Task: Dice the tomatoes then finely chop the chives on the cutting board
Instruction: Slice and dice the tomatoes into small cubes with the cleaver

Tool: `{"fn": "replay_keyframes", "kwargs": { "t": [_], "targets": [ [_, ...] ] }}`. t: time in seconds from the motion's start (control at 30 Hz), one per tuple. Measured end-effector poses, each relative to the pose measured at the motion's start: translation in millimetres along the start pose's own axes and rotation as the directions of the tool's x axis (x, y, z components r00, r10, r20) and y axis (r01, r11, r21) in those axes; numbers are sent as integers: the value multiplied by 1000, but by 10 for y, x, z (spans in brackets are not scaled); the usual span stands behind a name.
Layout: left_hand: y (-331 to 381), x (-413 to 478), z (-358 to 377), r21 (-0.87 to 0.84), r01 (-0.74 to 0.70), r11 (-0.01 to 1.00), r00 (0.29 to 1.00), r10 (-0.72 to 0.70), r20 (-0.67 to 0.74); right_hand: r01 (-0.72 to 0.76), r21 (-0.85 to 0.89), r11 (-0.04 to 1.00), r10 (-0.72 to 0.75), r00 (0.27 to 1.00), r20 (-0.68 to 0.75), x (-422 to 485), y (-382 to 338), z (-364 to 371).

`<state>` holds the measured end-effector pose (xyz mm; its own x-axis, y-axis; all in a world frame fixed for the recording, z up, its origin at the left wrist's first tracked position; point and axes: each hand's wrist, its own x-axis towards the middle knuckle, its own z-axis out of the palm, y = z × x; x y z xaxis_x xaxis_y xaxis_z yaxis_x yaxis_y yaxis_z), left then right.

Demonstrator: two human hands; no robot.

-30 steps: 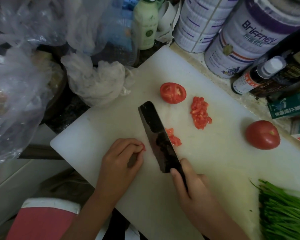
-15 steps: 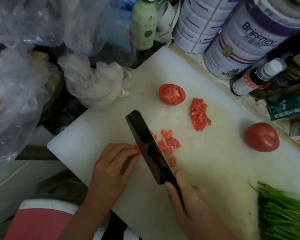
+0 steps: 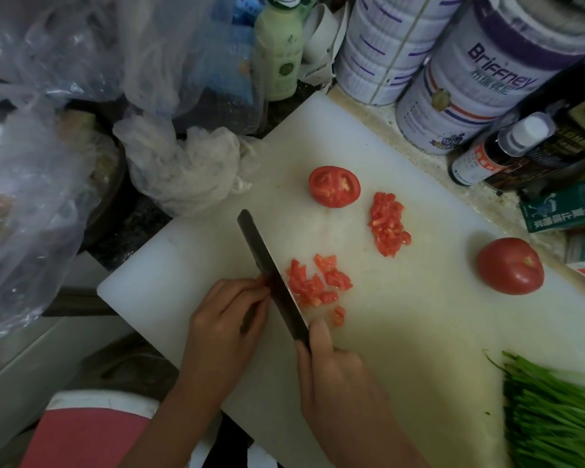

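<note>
You are dicing tomato on the cutting board (image 3: 419, 332). Your right hand (image 3: 335, 376) grips the knife (image 3: 274, 278). Your left hand (image 3: 227, 319) curls its fingers to pinch a small tomato bit (image 3: 260, 282) right beside the blade. Next, I think, cut slowly and keep your fingertips back. The half tomato (image 3: 334, 186), whole tomato (image 3: 509, 266) and chives (image 3: 554, 410) wait uncut.

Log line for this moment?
step: dicing | left hand: pinches tomato piece | right hand: grips knife | chives: uncut

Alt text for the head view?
Right hand grips a cleaver, cutting a tomato piece that the left hand pinches on a white cutting board. Diced tomato, a tomato half, a whole tomato and chives lie on it.
</note>
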<state>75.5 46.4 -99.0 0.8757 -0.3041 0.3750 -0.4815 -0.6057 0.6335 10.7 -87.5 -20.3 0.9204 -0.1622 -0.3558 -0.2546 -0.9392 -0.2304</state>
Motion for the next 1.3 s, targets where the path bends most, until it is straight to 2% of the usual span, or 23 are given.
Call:
{"fn": "replay_keyframes", "kwargs": {
  "t": [0.07, 0.17, 0.27, 0.37, 0.43, 0.5, 0.57, 0.63, 0.8, 0.93, 1.03, 1.2, 1.3],
  "targets": [
    [-4, 2, 4, 1, -4, 1000, 1000, 4, 4, 19, 29, 999, -20, 999, 36, -38, 17, 27],
    [-3, 8, 1, 0, -8, 1000, 1000, 8, 9, -49, 100, 994, 39, 994, 102, -202, 53, -10],
    [-9, 25, -5, -17, -7, 1000, 1000, 7, 9, -78, 73, 994, 76, 997, 30, -259, 106, 104],
    [-18, 32, -7, -24, -15, 1000, 1000, 15, 11, 58, 159, 986, -40, 993, -113, -118, 82, 39],
    [-14, 36, -3, -22, -12, 1000, 1000, 13, 15, 92, 277, 956, -74, 994, -76, -46, 59, 29],
    [0, 26, 3, -25, 5, 1000, 1000, -5, 7, 76, 281, 957, -64, 997, -52, -66, 97, 91],
    [5, 20, 2, -31, 24, 999, 1000, -24, -8, 90, 212, 973, -81, 995, -51, -169, 119, 161],
    [-3, 19, -2, -37, 33, 999, 999, -34, -11, 37, 260, 965, -46, 999, 29, -306, 173, 163],
    [-17, 14, -51, -72, 51, 996, 998, -48, 40, 60, 396, 916, -7, 991, -134, -369, 273, 71],
    [13, -6, -131, -110, 81, 991, 995, -73, 73, 4, 495, 869, 14, 999, -32, -264, 247, -149],
    [45, -28, -165, -95, 98, 991, 994, -92, 66, 45, 461, 886, -53, 999, 3, -228, 221, -184],
    [35, -40, -151, -23, 82, 996, 995, -80, 64, 138, 464, 875, -95, 989, -114, -207, 243, 10],
    [14, -36, -125, -9, 71, 997, 996, -70, 51, 145, 418, 897, -103, 987, -121, -202, 247, 90]
  ]
}}
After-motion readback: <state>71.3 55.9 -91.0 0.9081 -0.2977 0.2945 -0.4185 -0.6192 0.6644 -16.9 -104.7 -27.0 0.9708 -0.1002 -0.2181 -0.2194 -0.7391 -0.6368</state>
